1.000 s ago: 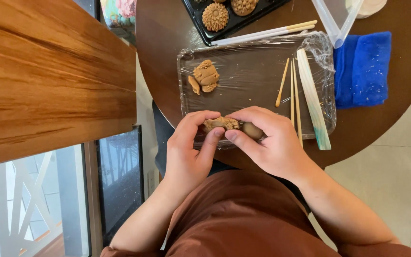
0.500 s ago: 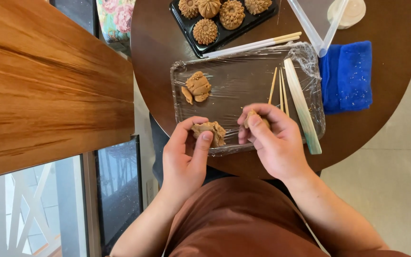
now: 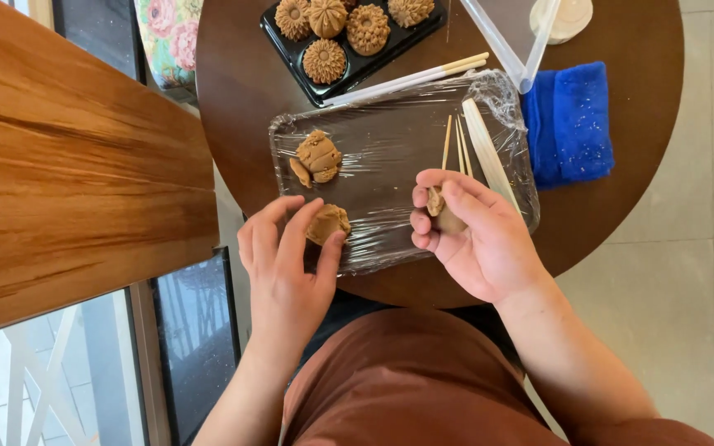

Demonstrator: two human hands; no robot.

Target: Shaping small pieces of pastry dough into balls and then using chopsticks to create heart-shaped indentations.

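Observation:
My left hand (image 3: 287,260) pinches a brown clay lump (image 3: 327,223) at the near left edge of a board wrapped in plastic film (image 3: 390,153). My right hand (image 3: 477,239) is closed around a smaller brown clay piece (image 3: 442,213) over the board's near right part. Another shaped clay lump (image 3: 316,157) lies on the board's left side. Thin wooden sticks (image 3: 454,144) and a pale flat tool (image 3: 489,157) rest on its right side.
A black tray (image 3: 349,70) holding several flower-shaped clay pieces stands at the back of the round dark table (image 3: 621,206). A blue cloth (image 3: 568,124) lies to the right, two clear plastic strips (image 3: 510,41) behind it. A wooden surface (image 3: 68,165) runs along the left.
My hands have drawn apart: the clay held between them has been split, one part staying in the left hand, a smaller part going right with the right hand.

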